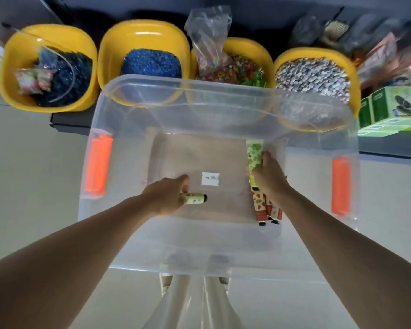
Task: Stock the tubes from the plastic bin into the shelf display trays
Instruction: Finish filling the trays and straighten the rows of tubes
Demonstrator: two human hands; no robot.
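We are near the end of emptying the plastic bin (214, 110) — no loose tubes show on its floor. Our left hand (166, 195), at 9 o'clock, curls around one yellow-green tube (196, 198); our right hand (269, 179), at 3 o'clock, grips a bundle of tubes (255, 155). Display trays are out of view — shelving remains.

The plastic bin (223, 110) in front of me is clear, with orange latches (97, 166) on both sides. The tube (254, 154) in my right hand (269, 178) is pale with green leaf print; below it, tubes (259, 205) show red strawberries. My left hand (169, 195) holds a yellow-green tube (195, 198) with a black cap. The yellow tubs (142, 34) behind hold dark blue, bright blue, multicoloured and grey-white gravel.
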